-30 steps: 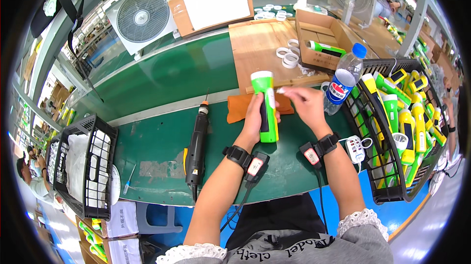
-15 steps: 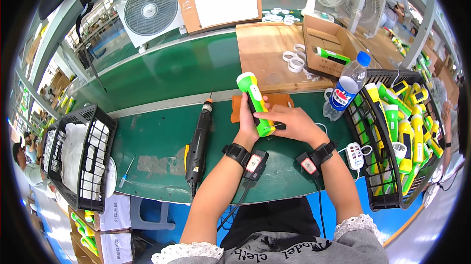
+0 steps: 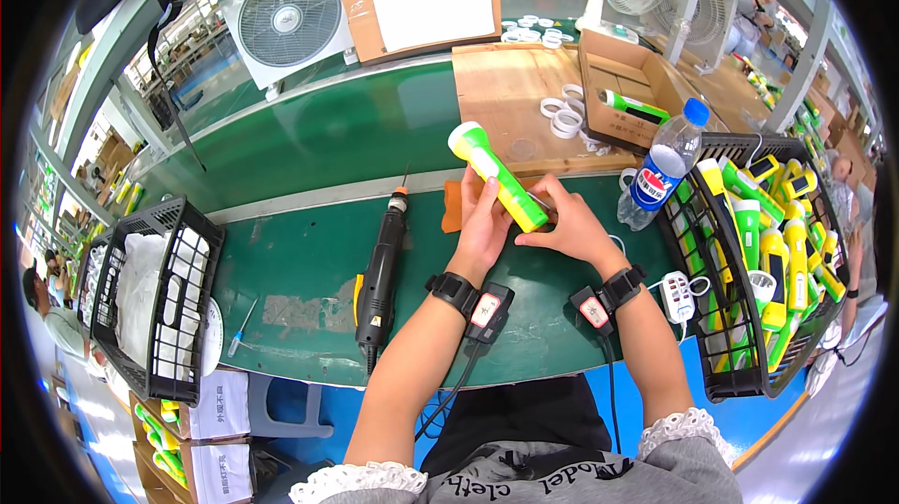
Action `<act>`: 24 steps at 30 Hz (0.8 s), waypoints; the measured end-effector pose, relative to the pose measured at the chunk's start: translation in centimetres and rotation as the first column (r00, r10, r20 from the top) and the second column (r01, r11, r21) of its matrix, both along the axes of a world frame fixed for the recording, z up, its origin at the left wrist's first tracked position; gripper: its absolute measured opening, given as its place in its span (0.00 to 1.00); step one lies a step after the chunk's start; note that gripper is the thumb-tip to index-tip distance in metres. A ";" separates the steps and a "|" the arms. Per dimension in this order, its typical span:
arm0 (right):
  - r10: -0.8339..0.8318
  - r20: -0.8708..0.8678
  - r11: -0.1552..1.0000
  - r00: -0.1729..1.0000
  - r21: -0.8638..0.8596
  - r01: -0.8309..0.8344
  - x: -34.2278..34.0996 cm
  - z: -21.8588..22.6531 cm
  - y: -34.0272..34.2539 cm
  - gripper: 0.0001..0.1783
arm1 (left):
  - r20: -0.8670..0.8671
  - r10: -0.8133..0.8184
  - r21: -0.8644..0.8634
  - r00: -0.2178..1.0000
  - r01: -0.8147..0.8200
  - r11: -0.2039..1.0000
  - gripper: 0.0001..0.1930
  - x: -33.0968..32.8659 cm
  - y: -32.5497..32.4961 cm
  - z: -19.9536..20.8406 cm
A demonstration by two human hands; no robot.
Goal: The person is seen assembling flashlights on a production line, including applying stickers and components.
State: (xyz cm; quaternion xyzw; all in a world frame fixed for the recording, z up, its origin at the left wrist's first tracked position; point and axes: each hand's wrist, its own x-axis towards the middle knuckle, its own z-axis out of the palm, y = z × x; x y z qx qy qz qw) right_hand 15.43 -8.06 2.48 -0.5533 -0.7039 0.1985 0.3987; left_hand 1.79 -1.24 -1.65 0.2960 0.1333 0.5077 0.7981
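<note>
A green, yellow and white flashlight [image 3: 496,176] is held slantwise above the bench, its white head pointing up and to the left. My left hand [image 3: 482,228] is closed around the middle of its body, thumb along the side. At the tail end, my right hand [image 3: 576,223] curls its fingers and thumb about the flashlight. A small dark part shows between the right fingers and the tail; I cannot make out what it is. An orange cloth [image 3: 453,206] lies behind my left hand, partly hidden. To the left, a black electric screwdriver [image 3: 381,270] rests on the green bench [image 3: 300,265].
A black crate [image 3: 716,317] of flashlights stands right, beside a blue-capped bottle [image 3: 660,167] and a white multi-port charger [image 3: 676,298]. On the left are another black crate [image 3: 154,382] and a small screwdriver [image 3: 242,328]. White rings [image 3: 565,122] and a cardboard box [image 3: 618,73] sit on the wooden board.
The flashlight has rolled in my hands, so its yellow and white side now faces up. My right hand has moved from pressing along its body to gripping around the tail.
</note>
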 end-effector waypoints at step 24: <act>-0.015 -0.258 0.987 0.966 0.153 0.056 0.2 -0.1 0.1 0.09 | 0.166 -0.380 -0.048 0.910 0.392 0.919 0.30 -0.8 -0.7 1.4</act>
